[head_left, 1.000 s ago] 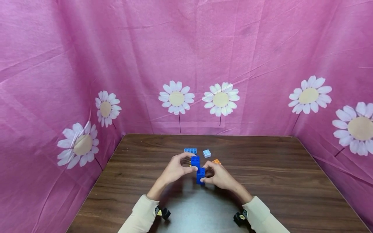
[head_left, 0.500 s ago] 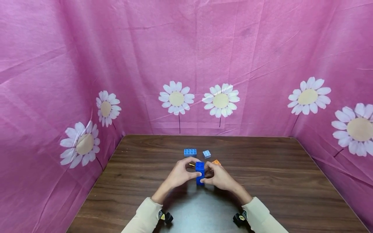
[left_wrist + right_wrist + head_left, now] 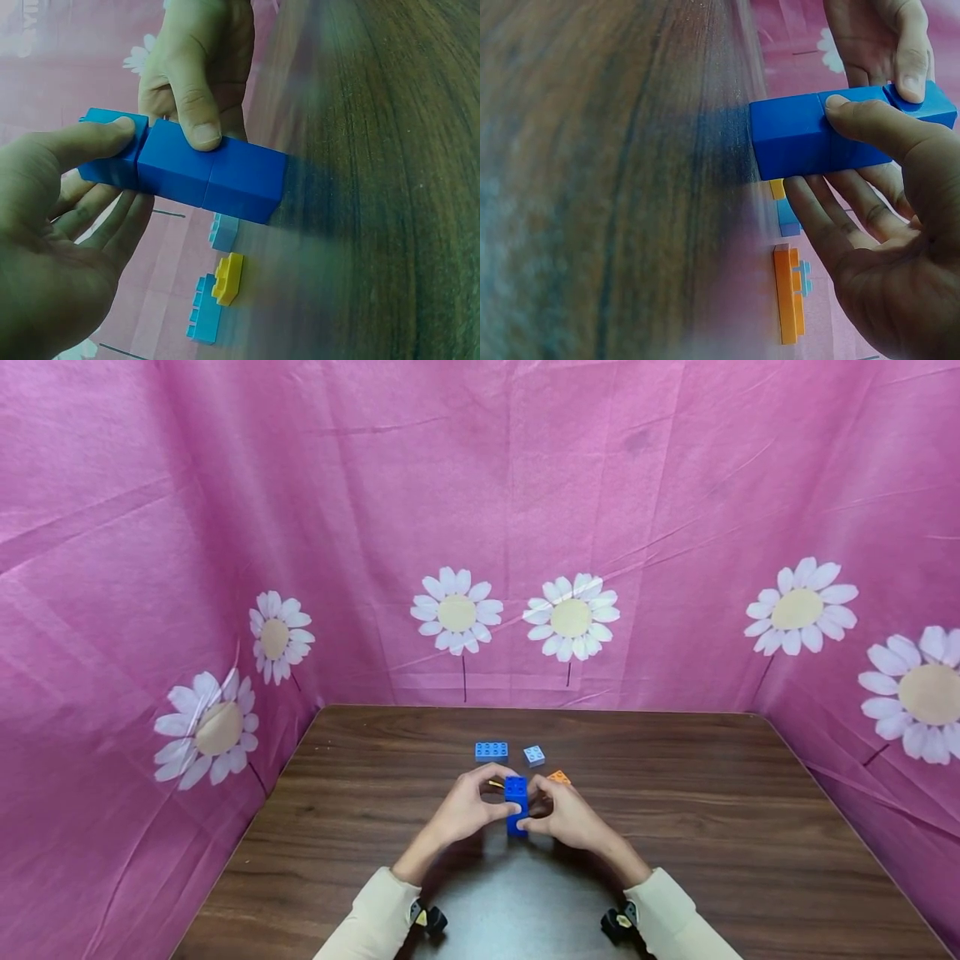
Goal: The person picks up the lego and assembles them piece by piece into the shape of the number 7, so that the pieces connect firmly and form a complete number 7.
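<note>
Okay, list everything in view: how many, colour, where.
Table: one, brown, underneath
Backdrop: one, pink, behind and beside the table
Daisies: six, white, on the backdrop
Stacked bricks: three, dark blue, upright at centre
Long brick: one, light blue, behind the stack
Small brick: one, pale blue, beside the long brick
Yellow brick: one, yellow, near the long brick
Orange brick: one, orange, right of the stack
Wrist cameras: two, black, one each side
Sleeves: two, cream, at bottom
Left hand: one, bare, pinching the top brick
Right hand: one, bare, holding the stack lower down
</note>
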{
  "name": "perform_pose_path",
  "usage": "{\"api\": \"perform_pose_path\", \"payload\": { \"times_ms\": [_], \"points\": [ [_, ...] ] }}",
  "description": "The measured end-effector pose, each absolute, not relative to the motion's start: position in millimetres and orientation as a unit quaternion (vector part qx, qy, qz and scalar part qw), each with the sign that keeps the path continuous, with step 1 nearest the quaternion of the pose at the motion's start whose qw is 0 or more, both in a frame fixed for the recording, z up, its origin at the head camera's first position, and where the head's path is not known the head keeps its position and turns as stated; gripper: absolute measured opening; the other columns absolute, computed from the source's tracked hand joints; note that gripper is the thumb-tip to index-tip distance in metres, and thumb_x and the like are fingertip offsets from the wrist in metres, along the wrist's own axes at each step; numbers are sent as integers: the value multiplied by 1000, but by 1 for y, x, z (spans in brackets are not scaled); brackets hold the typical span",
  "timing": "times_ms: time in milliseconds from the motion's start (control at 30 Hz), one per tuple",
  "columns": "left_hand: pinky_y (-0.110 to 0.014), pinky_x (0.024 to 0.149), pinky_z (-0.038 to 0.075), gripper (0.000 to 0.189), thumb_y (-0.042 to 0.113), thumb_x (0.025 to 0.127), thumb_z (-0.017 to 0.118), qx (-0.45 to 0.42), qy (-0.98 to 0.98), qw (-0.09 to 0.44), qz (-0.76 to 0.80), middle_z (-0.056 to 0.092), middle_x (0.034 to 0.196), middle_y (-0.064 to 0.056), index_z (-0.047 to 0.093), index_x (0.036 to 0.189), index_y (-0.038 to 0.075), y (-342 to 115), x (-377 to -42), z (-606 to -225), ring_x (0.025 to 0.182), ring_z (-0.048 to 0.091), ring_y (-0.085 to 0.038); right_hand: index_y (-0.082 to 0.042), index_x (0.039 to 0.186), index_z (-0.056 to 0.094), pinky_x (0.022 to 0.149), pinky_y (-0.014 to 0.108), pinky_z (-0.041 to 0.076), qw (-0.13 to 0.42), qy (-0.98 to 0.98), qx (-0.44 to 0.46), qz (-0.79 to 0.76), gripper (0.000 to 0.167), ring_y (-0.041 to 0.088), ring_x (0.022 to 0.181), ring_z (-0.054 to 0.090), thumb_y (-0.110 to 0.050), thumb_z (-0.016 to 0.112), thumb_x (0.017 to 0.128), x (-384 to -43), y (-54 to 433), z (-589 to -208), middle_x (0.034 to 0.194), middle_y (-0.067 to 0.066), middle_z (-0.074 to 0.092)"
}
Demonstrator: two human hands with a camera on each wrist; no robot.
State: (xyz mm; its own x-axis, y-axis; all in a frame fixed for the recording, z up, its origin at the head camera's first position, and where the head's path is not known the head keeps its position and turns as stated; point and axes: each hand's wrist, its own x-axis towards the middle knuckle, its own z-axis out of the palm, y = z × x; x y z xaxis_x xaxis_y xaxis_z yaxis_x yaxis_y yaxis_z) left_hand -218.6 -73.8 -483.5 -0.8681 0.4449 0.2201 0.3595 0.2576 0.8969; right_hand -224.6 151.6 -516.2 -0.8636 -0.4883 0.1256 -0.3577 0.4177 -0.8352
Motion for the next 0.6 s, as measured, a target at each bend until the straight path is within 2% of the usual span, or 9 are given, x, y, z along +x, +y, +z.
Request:
{"api": "perform_pose_path", "payload": {
  "times_ms": [233, 600],
  "points": [
    [-57, 105, 56, 31, 6, 90, 85, 253, 792, 25, 555, 76, 118, -10, 73, 118, 9, -72, -219, -487, 114, 70, -37, -10, 104, 63, 82, 24, 63, 71, 832, -254, -488, 32, 16, 96, 76, -17, 89, 88, -225, 152, -517, 104, 5, 77],
    [-54, 102, 59, 32, 7, 90, 86, 254, 799, 19, 544, 76, 116, -9, 75, 120, 8, -72, -218, -484, 113, 70, -35, -8, 106, 64, 82, 23, 63, 74, 832, -254, -487, 33, 19, 97, 75, -19, 89, 89, -225, 152, -516, 105, 5, 76]
  ]
}}
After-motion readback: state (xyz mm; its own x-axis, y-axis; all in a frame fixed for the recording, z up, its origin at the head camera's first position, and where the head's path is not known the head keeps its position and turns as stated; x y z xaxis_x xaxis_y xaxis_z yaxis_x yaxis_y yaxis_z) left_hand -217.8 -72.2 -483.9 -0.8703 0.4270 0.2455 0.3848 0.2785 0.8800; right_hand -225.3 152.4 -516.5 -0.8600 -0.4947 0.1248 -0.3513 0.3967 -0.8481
